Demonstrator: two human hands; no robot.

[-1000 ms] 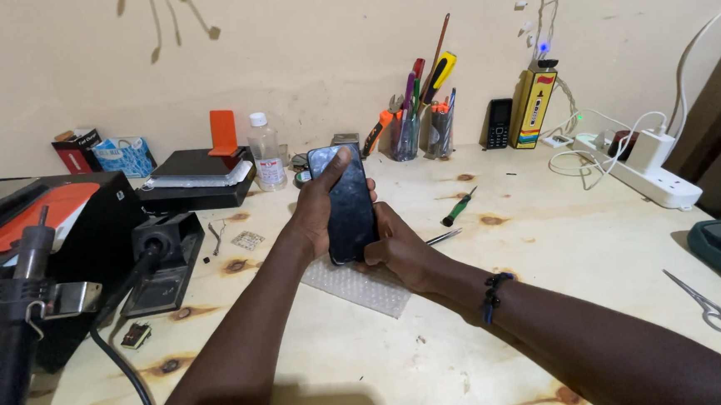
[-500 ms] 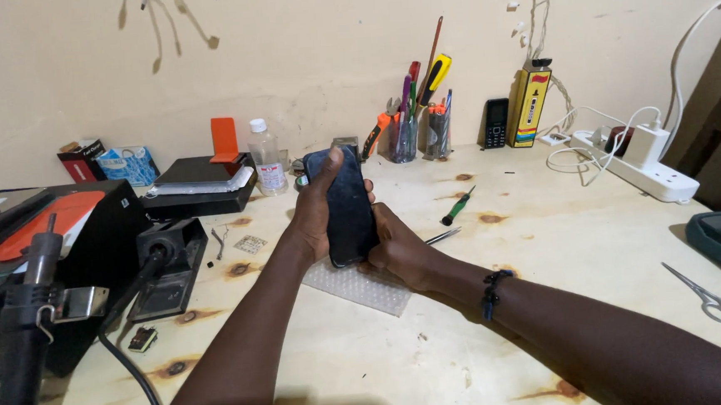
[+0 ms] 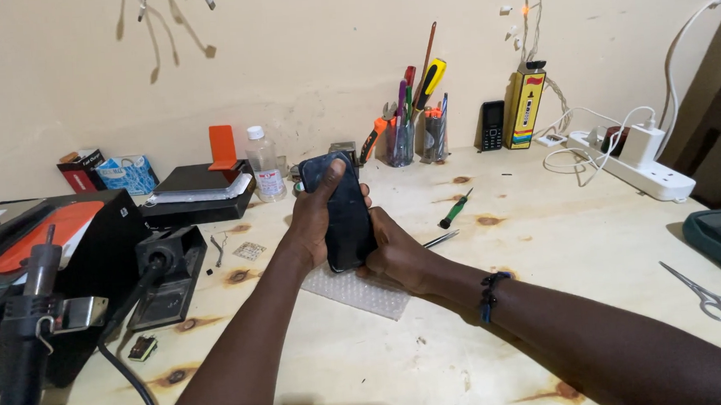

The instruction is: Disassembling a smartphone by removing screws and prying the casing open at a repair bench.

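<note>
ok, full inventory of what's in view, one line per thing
phone: 1, dark, upright in both hands at the middle
bubble wrap: 1, clear, under the hands
screwdriver: 1, green handle, right of the phone
tweezers: 1, metal, by the right hand
tool cups: 2, full of tools, at the wall
bottle: 1, clear, white cap, back left
keypad phone: 1, black, upright at the wall
power strip: 1, white, back right
scissors: 1, metal, right edge
left hand: 1, gripping the phone
right hand: 1, supporting the phone's lower part

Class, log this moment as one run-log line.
left hand: grips phone upright | right hand: supports phone | under: bubble wrap | surface: wooden table
</note>
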